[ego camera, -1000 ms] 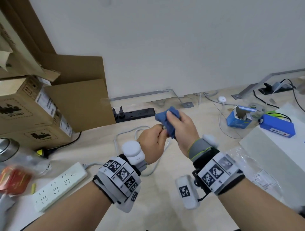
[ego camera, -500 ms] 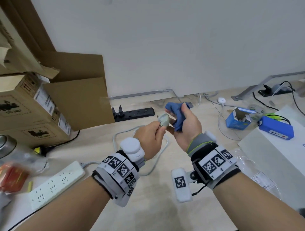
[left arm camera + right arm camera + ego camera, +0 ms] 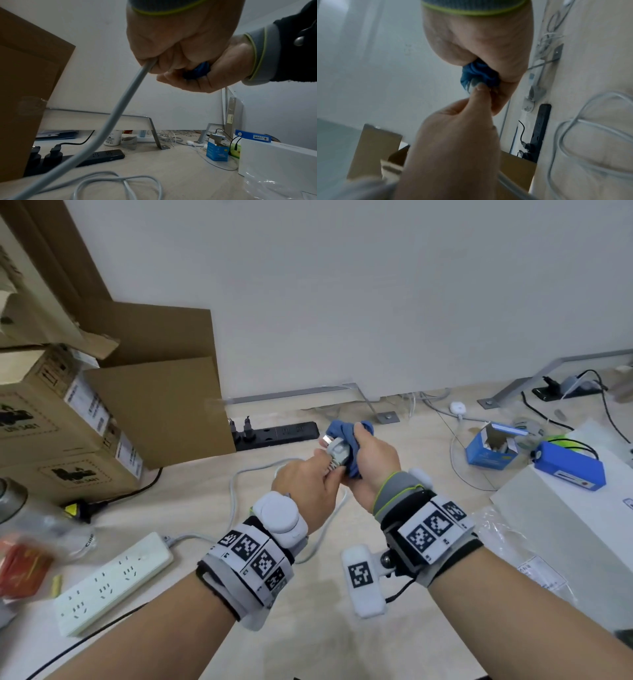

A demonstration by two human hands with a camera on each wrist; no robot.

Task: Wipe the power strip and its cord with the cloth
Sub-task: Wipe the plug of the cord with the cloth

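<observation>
Bare tabletop [image 3: 342, 628] under both forearms gives room to pass; cord loops [image 3: 236, 491] lie just ahead. Left blocked by cardboard boxes [image 3: 68, 422] & white power strip [image 3: 113, 580], right by white box [image 3: 575, 525], w/ black strip [image 3: 281, 433] behind

Left hand [image 3: 305, 491] and right hand [image 3: 371, 460] raised, touching, fingers curled.

Head view looks down from above on the surface [image 3: 191, 501]; both wrist views sit low and close — all share the black strip [image 3: 101, 157].
</observation>
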